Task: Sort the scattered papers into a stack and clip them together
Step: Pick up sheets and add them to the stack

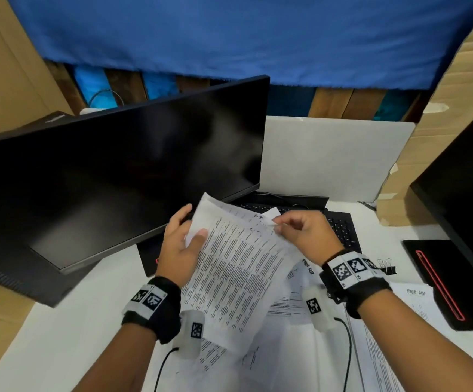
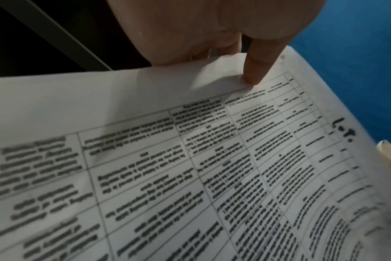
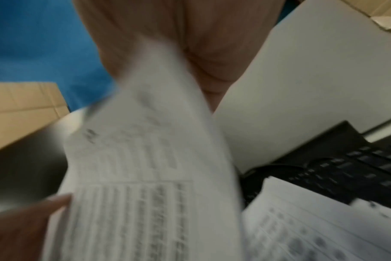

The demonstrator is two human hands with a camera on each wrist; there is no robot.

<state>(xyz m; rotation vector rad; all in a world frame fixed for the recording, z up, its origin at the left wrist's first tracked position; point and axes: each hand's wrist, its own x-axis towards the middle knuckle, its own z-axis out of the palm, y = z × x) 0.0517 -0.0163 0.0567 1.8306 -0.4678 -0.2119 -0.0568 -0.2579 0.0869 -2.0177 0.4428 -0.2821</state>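
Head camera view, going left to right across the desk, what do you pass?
Dark monitor → left hand → held printed sheets → right hand → binder clips → black monitor base with red stripe.

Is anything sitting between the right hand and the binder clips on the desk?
Nothing visible blocks them. The binder clips lie on the white desk just right of the right wrist. But the right hand pinches the held sheets, which the left hand also grips, so it is occupied.
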